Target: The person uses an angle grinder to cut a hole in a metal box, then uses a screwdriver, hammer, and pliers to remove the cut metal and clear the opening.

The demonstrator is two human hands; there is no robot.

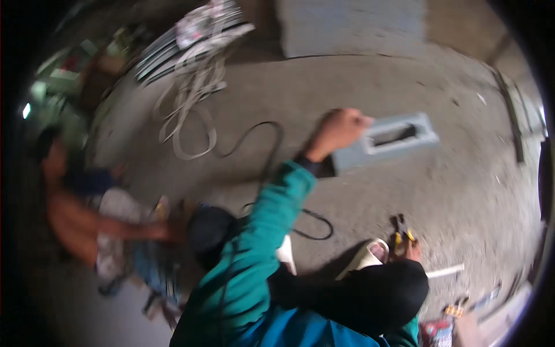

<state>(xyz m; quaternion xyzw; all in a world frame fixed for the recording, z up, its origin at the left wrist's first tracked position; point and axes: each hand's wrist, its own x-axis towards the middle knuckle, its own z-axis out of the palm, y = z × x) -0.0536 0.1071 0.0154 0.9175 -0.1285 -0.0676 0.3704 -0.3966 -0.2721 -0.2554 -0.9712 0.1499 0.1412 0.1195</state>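
Note:
My left hand reaches forward in a green sleeve, its fingers closed on the near left edge of a grey box-like piece. A long rectangular opening with a pale rim shows on the piece's face, and the inside looks dark. Motion blurs the hand and the piece a little. Low on the right, beside my knee, my right hand is closed around pliers with yellow and black handles. Their dark jaws point forward, over the floor. My knee hides part of that hand and wrist.
Another person sits at left, one arm stretched toward my side. A dark cable snakes over the concrete floor. Pale straps trail from stacked strips at far left. A white strip lies right of my knee.

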